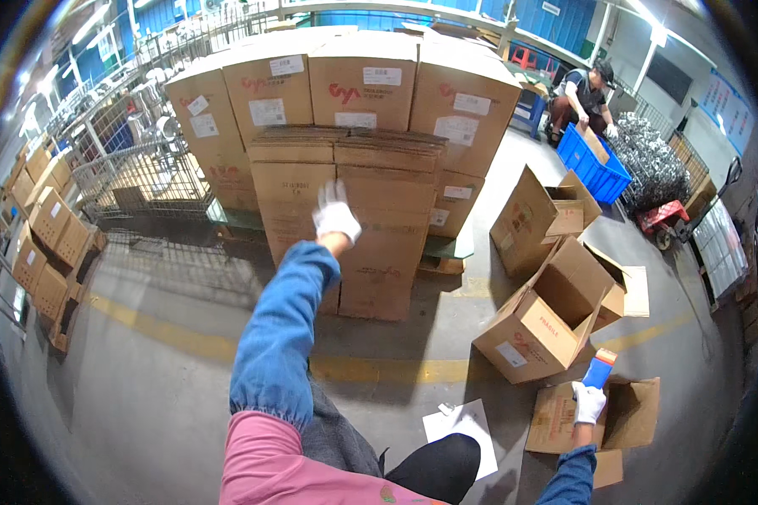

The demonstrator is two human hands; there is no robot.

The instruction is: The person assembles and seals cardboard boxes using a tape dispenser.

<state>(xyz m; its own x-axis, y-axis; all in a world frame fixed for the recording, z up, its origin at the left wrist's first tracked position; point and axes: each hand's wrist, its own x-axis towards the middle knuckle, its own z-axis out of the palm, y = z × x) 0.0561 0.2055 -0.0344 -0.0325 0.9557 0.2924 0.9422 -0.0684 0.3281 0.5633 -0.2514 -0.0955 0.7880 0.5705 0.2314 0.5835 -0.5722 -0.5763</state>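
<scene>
My left hand point(336, 212), in a white glove, reaches out toward a leaning stack of flattened cardboard boxes point(370, 202) and hovers at their front face, fingers apart. My right hand point(588, 402), also gloved, is low at the right and grips a blue tape dispenser with an orange end point(600, 368). Below it an opened flat carton point(598, 417) lies on the floor. An assembled brown carton point(541, 324) with open flaps stands just left of the dispenser.
Tall stacked cartons point(362, 84) stand on a pallet behind the flat boxes. More open cartons point(537, 215) sit to the right. A person point(583, 97) crouches by a blue crate point(594, 164). Wire cages point(143, 172) stand at left. White paper point(463, 425) lies on the floor.
</scene>
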